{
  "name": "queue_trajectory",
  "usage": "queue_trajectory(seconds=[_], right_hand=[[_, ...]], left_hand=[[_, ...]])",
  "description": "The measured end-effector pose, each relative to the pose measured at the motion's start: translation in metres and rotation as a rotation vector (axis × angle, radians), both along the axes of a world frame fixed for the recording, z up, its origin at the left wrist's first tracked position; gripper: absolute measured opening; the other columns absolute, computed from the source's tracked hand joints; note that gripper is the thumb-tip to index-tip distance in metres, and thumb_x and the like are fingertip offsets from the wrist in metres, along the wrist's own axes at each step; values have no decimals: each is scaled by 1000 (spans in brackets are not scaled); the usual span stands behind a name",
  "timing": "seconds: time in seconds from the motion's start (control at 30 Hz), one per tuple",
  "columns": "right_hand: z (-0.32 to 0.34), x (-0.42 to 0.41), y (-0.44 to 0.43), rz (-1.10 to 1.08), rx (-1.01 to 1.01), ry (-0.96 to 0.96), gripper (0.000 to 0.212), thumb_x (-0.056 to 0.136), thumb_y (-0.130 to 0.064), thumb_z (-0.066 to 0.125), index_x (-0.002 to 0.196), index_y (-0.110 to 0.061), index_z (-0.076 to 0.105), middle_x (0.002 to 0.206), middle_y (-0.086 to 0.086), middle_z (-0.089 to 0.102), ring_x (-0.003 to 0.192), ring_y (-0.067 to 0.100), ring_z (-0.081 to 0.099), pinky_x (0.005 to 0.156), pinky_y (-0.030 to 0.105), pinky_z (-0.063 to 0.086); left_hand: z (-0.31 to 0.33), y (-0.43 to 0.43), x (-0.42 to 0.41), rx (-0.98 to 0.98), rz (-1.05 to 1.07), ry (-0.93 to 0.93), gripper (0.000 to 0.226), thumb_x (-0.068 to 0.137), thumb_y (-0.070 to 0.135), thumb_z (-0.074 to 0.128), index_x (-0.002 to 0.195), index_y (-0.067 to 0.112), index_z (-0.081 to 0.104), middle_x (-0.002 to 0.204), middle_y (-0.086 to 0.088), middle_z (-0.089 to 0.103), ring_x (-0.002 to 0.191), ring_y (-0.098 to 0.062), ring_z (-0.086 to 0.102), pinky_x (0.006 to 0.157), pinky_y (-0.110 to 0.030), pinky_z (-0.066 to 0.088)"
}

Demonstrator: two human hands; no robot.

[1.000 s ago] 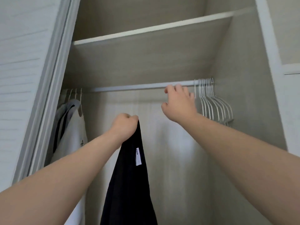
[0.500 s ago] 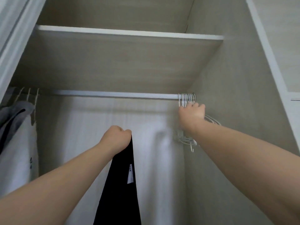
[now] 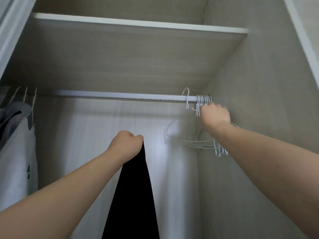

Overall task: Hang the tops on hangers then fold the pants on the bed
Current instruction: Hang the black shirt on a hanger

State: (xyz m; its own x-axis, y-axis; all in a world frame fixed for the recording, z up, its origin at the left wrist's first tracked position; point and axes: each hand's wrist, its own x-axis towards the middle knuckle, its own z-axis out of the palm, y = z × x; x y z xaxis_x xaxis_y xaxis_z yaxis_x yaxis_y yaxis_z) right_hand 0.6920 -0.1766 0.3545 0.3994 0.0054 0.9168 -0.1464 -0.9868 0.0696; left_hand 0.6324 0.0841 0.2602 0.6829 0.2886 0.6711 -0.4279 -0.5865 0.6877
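Observation:
I look up into a wardrobe. My left hand (image 3: 126, 144) is raised in a fist and grips a black garment (image 3: 133, 195) that hangs straight down from it. My right hand (image 3: 214, 115) reaches to the right end of the metal rail (image 3: 112, 96) and holds the necks of several white wire hangers (image 3: 200, 140) bunched there. One white hanger (image 3: 187, 100) sits apart on the rail, just left of the bunch, tilted. My right fingers are hidden behind the back of the hand.
At the rail's left end hang a white top (image 3: 17, 161) and a grey garment (image 3: 12, 114) on hangers. A shelf (image 3: 138, 25) runs above the rail. The wardrobe's side wall (image 3: 259, 118) stands close to my right hand.
My right hand moved from the middle of the rail to the hanger bunch at the right end. One hanger has slid left, apart from the bunch. My left hand still holds the black garment.

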Motion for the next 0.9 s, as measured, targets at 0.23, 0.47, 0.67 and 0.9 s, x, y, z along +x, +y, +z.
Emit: queue_trajectory(seconds=[0.23,0.47,0.67,0.9], right_hand=[[0,-33,4,498,391,94,28,94,-4,47,119,-3,60,124,24,60,112,40,60,86,38,48],[-27,-102,-16,1161,844,244,10,98,-10,47,100,-15,55,67,4,45,51,18,40,47,21,33],[-88,-196,-77,1546,1169,277,19,100,-3,40,96,-16,53,61,3,34,36,10,26,38,17,19],[-194,-303,-182,1563,1305,261,17,101,-13,49,85,-19,47,48,-9,37,38,10,25,37,19,21]], left_hand=[[-7,-25,-24,22,43,-14,32,90,20,49,69,20,24,65,0,23,63,-21,23,58,-31,16],[-13,-64,-81,31,97,-91,24,89,22,52,70,17,38,66,-4,32,61,-21,31,61,-31,24],[-43,-104,-145,68,191,-79,17,88,26,54,72,19,52,66,-5,41,61,-20,39,62,-31,32],[-114,-156,-226,5,224,17,17,86,26,54,71,17,54,63,-4,44,59,-20,43,61,-30,33]])
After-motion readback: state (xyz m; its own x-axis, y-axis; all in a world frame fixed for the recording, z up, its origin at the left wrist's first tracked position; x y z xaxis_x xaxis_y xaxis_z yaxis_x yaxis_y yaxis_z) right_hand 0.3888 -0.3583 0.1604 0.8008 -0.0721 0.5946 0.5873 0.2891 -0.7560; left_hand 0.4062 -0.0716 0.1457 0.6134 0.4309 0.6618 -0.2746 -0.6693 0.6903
